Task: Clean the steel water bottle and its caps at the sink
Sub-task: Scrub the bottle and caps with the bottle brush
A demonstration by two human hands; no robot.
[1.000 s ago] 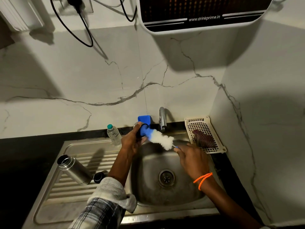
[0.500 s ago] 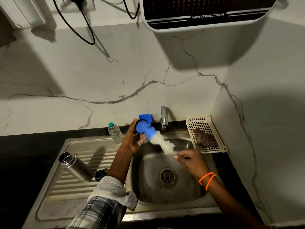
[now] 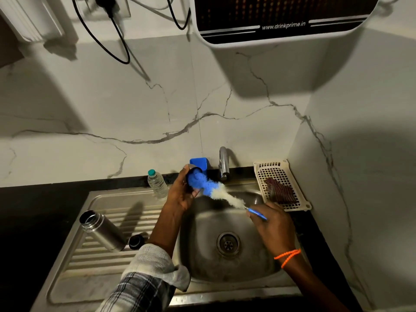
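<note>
My left hand [image 3: 180, 194] grips a dark cap [image 3: 194, 170] above the back of the sink basin [image 3: 202, 262]. The blue tip of a blue-and-white bottle brush [image 3: 216, 190] is pushed into that cap. My right hand [image 3: 273, 224] pinches the brush's thin blue handle over the basin. The open steel water bottle [image 3: 102, 230] stands without a cap on the ribbed draining board [image 3: 94, 260]. A second black cap [image 3: 136, 242] lies beside the bottle.
The tap [image 3: 223, 163] rises behind the basin, next to a blue sponge holder [image 3: 199, 162]. A small plastic bottle [image 3: 157, 183] stands at the board's back edge. A cream basket [image 3: 281, 183] with a dark scrubber sits to the right. A water purifier [image 3: 281, 16] hangs overhead.
The cap in my left hand has tilted so its mouth faces the brush. The blue brush tip has gone deeper into it, and my right hand has shifted slightly with the handle.
</note>
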